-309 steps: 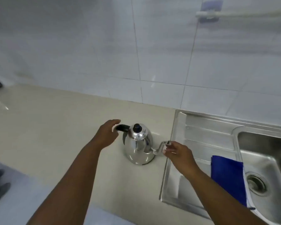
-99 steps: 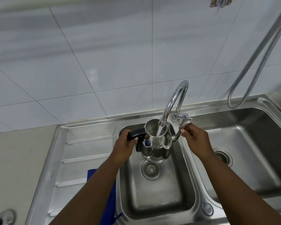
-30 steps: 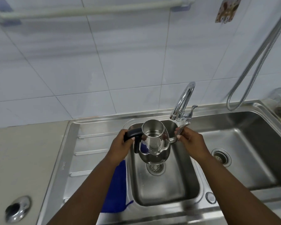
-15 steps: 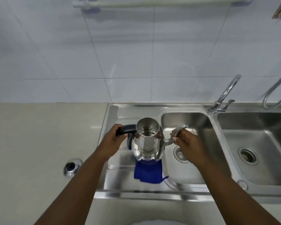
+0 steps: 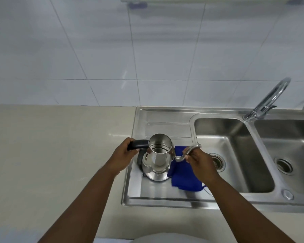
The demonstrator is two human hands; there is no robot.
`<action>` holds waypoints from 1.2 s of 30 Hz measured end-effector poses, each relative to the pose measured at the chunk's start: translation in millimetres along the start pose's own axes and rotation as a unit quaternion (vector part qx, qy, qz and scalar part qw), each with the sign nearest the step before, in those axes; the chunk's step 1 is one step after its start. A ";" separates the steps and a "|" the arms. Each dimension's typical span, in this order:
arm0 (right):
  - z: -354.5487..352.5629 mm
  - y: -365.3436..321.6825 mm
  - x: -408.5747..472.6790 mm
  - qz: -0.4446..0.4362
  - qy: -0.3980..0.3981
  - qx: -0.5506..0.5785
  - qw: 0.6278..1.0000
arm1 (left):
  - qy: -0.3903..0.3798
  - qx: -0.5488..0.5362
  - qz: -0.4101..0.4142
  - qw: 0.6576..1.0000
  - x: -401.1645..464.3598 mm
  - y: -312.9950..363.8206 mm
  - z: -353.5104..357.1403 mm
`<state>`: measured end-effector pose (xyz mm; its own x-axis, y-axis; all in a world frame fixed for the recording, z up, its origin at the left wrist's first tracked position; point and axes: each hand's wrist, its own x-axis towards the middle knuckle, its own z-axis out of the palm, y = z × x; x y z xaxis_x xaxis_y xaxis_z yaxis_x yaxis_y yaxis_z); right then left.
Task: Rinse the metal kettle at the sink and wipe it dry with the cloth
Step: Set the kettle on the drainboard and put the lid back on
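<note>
The shiny metal kettle (image 5: 157, 160) is upright with its lid off, over the left part of the steel draining board (image 5: 167, 118); whether its base touches the board I cannot tell. My left hand (image 5: 124, 155) grips its black handle. My right hand (image 5: 198, 159) pinches the thin curved spout. A blue cloth (image 5: 184, 178) lies flat on the draining board, just right of and partly behind the kettle, under my right hand.
A double steel sink lies to the right: the near basin (image 5: 235, 155) with its drain (image 5: 217, 162), then a second basin (image 5: 288, 151). A curved tap (image 5: 268, 99) rises between them. Beige countertop (image 5: 51, 146) stretches left. White tiled wall behind.
The kettle has moved left, out of the basin under the tap and over the draining board beside the blue cloth. Both hands keep their grip. The lid on the counter has left the view.
</note>
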<state>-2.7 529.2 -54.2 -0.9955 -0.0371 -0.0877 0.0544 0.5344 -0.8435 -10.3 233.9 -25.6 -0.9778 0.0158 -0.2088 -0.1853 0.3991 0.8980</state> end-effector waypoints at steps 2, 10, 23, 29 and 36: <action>3.3 1.0 -2.3 -0.001 0.013 -0.004 1.000 | -0.004 0.001 0.008 1.000 1.8 -3.7 0.1; 11.1 -1.2 -3.9 0.013 0.021 -0.026 0.999 | -0.006 0.006 0.020 1.000 6.8 -10.7 -6.1; 10.6 6.9 -3.5 -0.009 0.031 -0.090 0.995 | -0.024 0.025 0.041 0.999 9.5 -23.4 -4.8; 13.2 12.5 -1.1 -0.013 0.028 -0.097 0.995 | -0.009 0.117 0.007 0.993 1.2 -57.8 -44.1; 14.3 16.9 -1.0 -0.021 0.032 -0.097 0.995 | 0.001 0.212 -0.066 0.975 -27.3 -115.4 -83.2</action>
<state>0.3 526.2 -76.0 -0.9998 -0.0127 -0.0151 0.0022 0.6862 -0.7274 29.7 111.1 -91.3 -0.9483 -0.0634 -0.3110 -0.2536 0.7406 0.6223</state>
